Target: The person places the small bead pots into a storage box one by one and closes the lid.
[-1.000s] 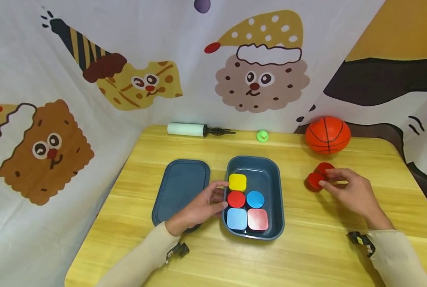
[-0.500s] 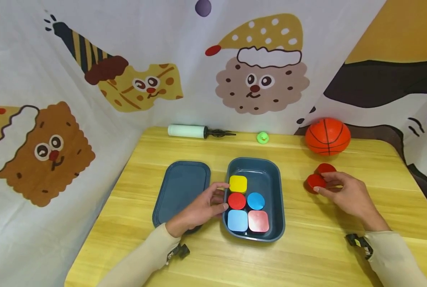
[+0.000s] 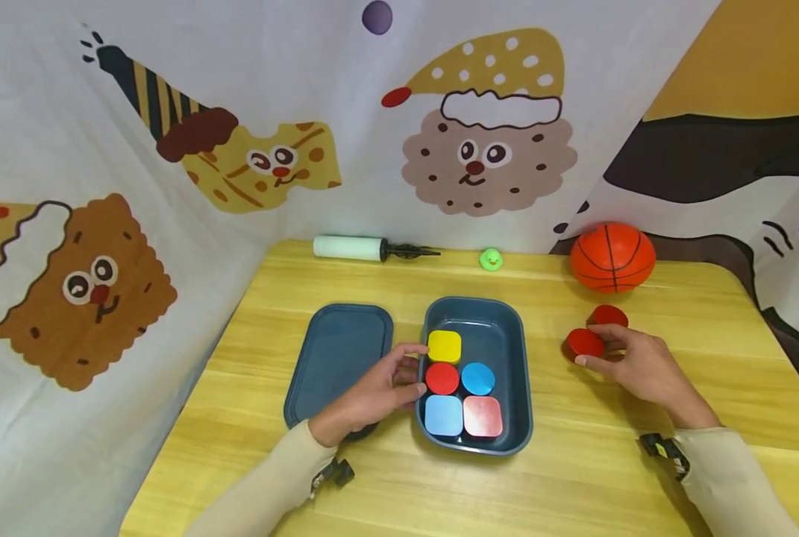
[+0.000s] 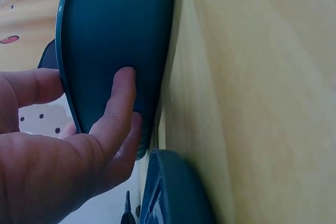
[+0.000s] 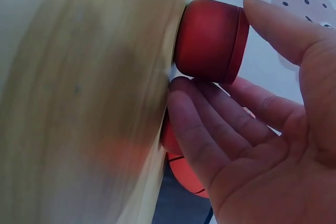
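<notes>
My left hand [image 3: 380, 384] holds the left wall of a dark blue lunch box [image 3: 521, 373]; thumb and index finger lie at the rim, other fingers against the outer wall, as the left wrist view shows. Inside the box sit a yellow square piece [image 3: 445, 345], a red round one [image 3: 442, 378], a blue round one [image 3: 478, 379], a light blue square one [image 3: 443, 415] and a pink square one [image 3: 483, 416]. Right of the box, my right hand [image 3: 637, 365] grips a small red round jar [image 5: 210, 40] between thumb and fingers. A second red round jar [image 3: 609, 315] stands just behind.
A dark blue lid [image 3: 339, 358] lies left of the box. Along the table's back edge are a pale hand pump [image 3: 350, 247], a green toy duck [image 3: 490, 259] and an orange toy basketball [image 3: 612, 257]. A printed cloth [image 3: 372, 149] hangs behind the table.
My right hand has moved slightly left with the front red jar, parting it from the second one. The left hand stays at the box wall.
</notes>
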{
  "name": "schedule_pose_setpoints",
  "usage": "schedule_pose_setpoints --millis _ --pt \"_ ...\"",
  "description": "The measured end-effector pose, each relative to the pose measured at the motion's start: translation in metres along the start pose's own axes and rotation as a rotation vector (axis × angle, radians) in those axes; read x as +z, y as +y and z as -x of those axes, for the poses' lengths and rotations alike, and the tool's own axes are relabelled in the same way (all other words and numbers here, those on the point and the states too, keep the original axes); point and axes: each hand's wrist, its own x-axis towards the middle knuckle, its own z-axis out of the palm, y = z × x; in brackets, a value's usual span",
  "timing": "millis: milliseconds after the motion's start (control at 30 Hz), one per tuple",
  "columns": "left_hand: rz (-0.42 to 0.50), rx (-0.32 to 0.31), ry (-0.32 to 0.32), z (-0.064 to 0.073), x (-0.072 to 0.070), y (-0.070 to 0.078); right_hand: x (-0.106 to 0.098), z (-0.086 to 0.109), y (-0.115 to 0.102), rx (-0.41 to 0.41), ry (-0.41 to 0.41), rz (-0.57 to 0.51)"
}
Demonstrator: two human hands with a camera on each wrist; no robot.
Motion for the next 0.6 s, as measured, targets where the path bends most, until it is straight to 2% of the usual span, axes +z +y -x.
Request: schedule_pose_setpoints --millis 200,467,600 --pt "0.007 0.006 -0.011 0.0 -0.001 0.001 -0.001 -0.002 -0.008 -0.003 -0.004 -0.01" --pt "0.025 0.004 -0.015 0.001 -0.002 -0.001 -0.007 -0.004 -0.022 -0.03 0.041 -0.08" --pt "0.027 0.007 -0.013 0.0 -0.002 -0.001 -0.01 -0.006 -0.03 -0.064 0.09 -0.078"
